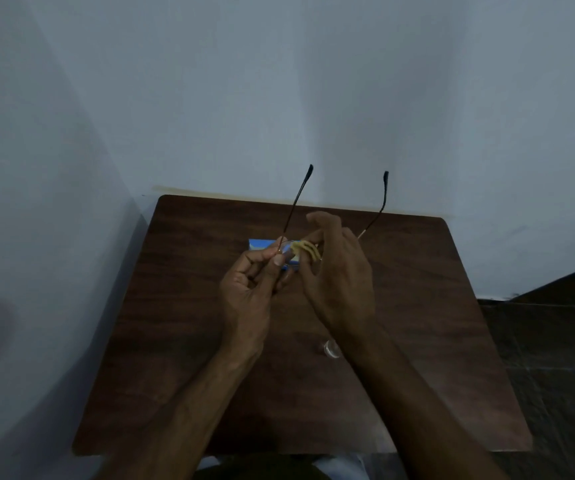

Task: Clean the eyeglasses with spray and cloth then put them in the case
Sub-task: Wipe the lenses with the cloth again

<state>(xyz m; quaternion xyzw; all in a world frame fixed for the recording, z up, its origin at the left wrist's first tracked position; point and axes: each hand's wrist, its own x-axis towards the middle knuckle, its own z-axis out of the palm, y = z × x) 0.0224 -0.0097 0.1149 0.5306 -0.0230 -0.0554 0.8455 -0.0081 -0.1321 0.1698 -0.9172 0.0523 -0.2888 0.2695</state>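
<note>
Your left hand (254, 271) pinches the eyeglasses (293, 216) rim — brace there while right hand (334, 271) fingers press the yellow cloth (308, 249) in small circles.

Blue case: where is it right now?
Head view: the blue case lies on the wooden table near its far middle, mostly hidden behind the left hand holding the eyeglasses.
</note>
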